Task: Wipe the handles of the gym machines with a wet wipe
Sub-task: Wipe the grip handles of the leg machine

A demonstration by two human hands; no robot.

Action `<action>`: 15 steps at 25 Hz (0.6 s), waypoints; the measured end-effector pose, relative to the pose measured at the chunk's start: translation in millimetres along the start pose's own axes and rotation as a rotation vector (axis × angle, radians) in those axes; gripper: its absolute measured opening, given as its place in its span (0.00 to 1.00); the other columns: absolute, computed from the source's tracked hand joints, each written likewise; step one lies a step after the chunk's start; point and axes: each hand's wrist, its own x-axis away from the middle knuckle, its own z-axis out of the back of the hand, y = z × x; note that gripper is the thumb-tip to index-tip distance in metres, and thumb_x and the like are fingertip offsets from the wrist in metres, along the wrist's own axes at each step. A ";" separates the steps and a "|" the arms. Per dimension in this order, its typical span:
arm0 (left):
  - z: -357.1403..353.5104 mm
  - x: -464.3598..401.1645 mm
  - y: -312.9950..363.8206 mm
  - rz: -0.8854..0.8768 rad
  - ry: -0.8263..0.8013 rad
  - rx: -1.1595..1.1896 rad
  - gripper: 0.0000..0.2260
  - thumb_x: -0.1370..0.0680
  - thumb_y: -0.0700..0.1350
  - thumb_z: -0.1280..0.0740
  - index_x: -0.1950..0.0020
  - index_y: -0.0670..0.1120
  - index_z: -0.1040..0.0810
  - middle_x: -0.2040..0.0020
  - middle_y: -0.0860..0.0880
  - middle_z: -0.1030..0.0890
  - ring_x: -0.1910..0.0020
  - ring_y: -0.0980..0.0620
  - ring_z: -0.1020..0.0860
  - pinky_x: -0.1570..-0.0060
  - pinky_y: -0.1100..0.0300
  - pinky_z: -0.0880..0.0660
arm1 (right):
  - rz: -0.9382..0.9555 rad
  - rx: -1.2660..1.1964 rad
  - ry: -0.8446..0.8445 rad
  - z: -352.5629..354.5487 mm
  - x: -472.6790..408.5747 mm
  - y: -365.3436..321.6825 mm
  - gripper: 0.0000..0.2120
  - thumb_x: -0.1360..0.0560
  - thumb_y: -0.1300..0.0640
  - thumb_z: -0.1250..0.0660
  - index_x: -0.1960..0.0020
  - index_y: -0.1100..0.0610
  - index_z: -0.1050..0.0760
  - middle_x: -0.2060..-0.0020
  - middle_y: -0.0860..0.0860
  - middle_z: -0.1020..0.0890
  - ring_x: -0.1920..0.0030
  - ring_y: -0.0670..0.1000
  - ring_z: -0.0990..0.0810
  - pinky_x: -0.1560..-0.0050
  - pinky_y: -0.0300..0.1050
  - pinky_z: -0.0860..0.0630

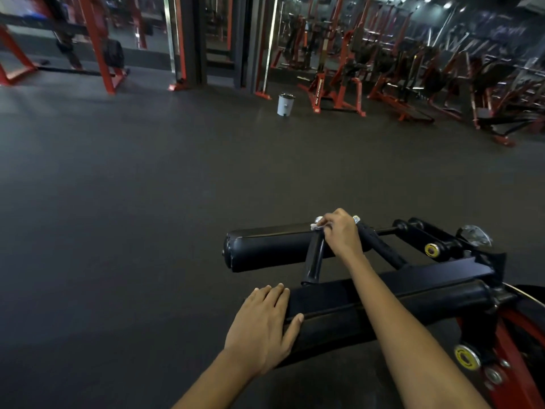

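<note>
A black gym machine fills the lower right. My right hand [342, 231] is curled round the top of a black handle [313, 259] and holds a white wet wipe [318, 226] against it. A second black handle [383, 246] slants down to the right of that hand. Behind both handles lies a black roller pad [265, 247]. My left hand [262, 323] rests flat with straight fingers on the left end of the nearer black pad [383, 311].
Dark rubber floor [147, 216] spreads to the left and ahead. A white bin [285, 104] stands on the floor in the middle distance. Red-framed machines [413, 69] line the back right, and red rack posts [100, 48] stand at the back left. A red frame part [513, 373] sits at the lower right.
</note>
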 end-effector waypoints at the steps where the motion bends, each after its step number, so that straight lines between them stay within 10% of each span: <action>1: 0.7 -0.3 -0.2 0.002 0.005 -0.004 0.32 0.22 0.62 0.60 0.23 0.47 0.43 0.23 0.50 0.41 0.25 0.51 0.42 0.25 0.57 0.49 | -0.002 0.002 0.006 -0.6 -2.7 0.4 0.12 0.27 0.70 0.39 0.57 0.61 0.19 0.58 0.50 0.27 0.57 0.50 0.24 0.55 0.36 0.33; 10: 0.8 -1.5 -2.1 -0.001 -0.002 0.051 0.30 0.20 0.61 0.56 0.23 0.47 0.40 0.24 0.49 0.38 0.27 0.51 0.39 0.25 0.56 0.45 | 0.068 -0.033 0.008 -9.0 22.0 8.8 0.10 0.31 0.72 0.35 0.58 0.62 0.17 0.56 0.55 0.19 0.54 0.55 0.19 0.50 0.46 0.24; 15: -3.1 -0.6 -1.3 -0.014 -0.022 0.042 0.34 0.23 0.61 0.61 0.24 0.45 0.39 0.25 0.47 0.36 0.27 0.48 0.38 0.26 0.53 0.45 | 0.054 -0.059 -0.028 -0.7 60.6 -1.8 0.09 0.30 0.70 0.32 0.57 0.61 0.16 0.60 0.49 0.19 0.59 0.46 0.21 0.56 0.30 0.29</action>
